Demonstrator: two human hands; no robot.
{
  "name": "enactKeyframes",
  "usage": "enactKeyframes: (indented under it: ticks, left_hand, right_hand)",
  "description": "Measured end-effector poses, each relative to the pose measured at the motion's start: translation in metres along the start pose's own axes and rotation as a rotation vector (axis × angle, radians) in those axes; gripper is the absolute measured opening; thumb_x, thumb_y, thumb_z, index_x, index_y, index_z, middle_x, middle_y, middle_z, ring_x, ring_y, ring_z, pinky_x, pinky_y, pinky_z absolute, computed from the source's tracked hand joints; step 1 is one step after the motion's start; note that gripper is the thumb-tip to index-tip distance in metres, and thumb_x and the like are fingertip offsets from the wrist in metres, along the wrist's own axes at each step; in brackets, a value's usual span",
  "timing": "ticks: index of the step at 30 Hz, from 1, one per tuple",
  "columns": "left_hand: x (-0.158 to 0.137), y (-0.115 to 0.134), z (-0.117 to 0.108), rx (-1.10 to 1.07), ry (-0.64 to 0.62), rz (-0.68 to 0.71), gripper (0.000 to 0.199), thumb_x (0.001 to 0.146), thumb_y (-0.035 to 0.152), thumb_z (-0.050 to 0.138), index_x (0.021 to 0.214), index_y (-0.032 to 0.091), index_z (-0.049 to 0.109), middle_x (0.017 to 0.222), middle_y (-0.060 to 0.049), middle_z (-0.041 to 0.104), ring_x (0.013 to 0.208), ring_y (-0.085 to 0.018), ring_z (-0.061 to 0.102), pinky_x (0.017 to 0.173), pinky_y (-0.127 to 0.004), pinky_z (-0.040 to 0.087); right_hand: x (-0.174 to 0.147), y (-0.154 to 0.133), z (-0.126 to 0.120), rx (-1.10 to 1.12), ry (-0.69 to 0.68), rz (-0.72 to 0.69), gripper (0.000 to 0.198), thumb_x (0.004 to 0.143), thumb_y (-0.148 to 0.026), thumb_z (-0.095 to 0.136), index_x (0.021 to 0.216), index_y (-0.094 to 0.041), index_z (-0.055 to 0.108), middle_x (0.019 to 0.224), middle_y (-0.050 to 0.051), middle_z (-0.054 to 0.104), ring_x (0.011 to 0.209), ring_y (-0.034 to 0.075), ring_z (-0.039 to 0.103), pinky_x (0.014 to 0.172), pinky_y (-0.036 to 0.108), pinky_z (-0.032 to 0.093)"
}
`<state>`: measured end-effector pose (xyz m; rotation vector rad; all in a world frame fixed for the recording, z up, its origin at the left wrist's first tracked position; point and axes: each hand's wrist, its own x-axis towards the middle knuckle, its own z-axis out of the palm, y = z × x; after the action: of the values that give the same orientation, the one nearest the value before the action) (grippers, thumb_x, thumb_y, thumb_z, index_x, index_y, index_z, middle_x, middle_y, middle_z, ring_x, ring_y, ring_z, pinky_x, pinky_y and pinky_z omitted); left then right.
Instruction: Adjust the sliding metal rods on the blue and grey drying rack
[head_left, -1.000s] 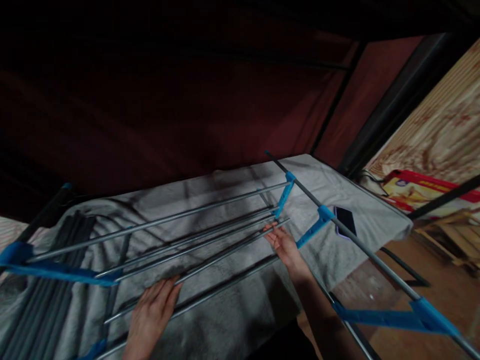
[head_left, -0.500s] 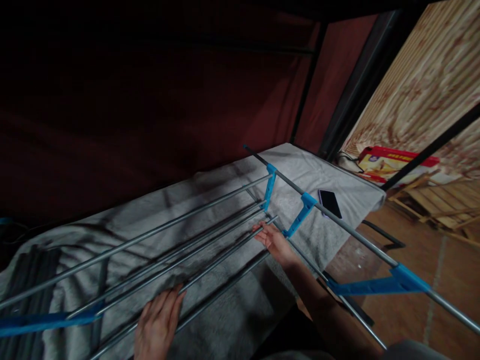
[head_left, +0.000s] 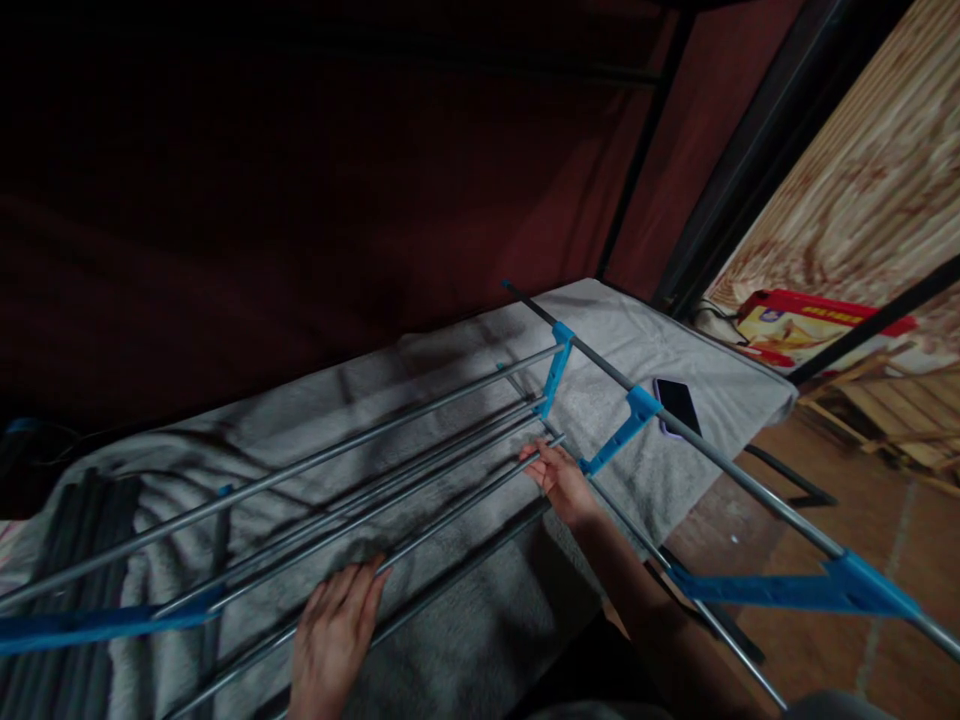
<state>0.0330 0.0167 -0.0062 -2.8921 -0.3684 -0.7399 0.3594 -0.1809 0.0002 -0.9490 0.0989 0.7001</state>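
Observation:
A rack frame of grey metal tubes with blue plastic brackets lies across the bed. My left hand, low in the view, is closed over a grey metal tube, its fingertips curled out of sight. Near the tube's far end my right hand pinches the same tube between thumb and fingers. That far end sticks out just past my right fingers, close to a second blue bracket and apart from it. Other tubes run roughly parallel behind it, reaching the blue bracket at left.
A grey blanket covers the bed. Several loose dark tubes lie at left. A phone rests beyond the frame's right side tube. On the floor at right are a red and yellow box and a wooden slatted piece.
The view has shifted slightly, so everything sits a little further right. Both hands keep their hold on the tube, with hardly any movement relative to the frame.

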Motion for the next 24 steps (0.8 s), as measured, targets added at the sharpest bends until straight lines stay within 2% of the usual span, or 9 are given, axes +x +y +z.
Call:
enactKeyframes:
  ticks: [8,12,18,24]
  left_hand:
    - [0.0,0.005,0.003,-0.085,-0.029,-0.128,0.036,0.108,0.043,0.041,0.119,0.023,0.069,0.102,-0.004,0.079,0.089,-0.021,0.076,0.081,-0.034,0.058]
    - [-0.008,0.006,0.003,-0.13,-0.018,-0.184,0.035,0.107,0.046,0.042,0.112,0.024,0.069,0.097,-0.003,0.079,0.086,-0.021,0.076,0.079,-0.034,0.059]
    - [-0.03,0.008,0.002,-0.1,-0.036,-0.221,0.036,0.108,0.037,0.036,0.11,0.029,0.072,0.104,-0.002,0.079,0.093,-0.022,0.075,0.082,-0.037,0.057]
    - [-0.022,0.015,-0.006,-0.188,-0.071,-0.31,0.028,0.106,0.039,0.047,0.117,0.027,0.069,0.102,-0.001,0.078,0.092,-0.021,0.073,0.081,-0.035,0.057]
  right_hand:
    - [0.004,-0.005,-0.009,0.001,0.005,0.035,0.034,0.068,-0.039,0.093,0.084,-0.023,0.067,0.088,0.001,0.078,0.087,0.017,0.074,0.085,0.031,0.059]
    - [0.005,-0.009,-0.009,-0.035,0.048,0.043,0.035,0.066,-0.038,0.094,0.08,-0.024,0.065,0.083,-0.001,0.077,0.082,0.015,0.073,0.083,0.03,0.059]
    - [-0.001,-0.017,-0.02,-0.102,0.068,0.049,0.032,0.064,-0.034,0.09,0.088,-0.023,0.071,0.094,0.003,0.079,0.091,0.018,0.074,0.084,0.031,0.06]
    - [-0.001,-0.015,-0.037,-0.132,0.034,0.029,0.026,0.066,-0.036,0.091,0.081,-0.027,0.071,0.094,0.0,0.078,0.096,0.016,0.073,0.089,0.027,0.06]
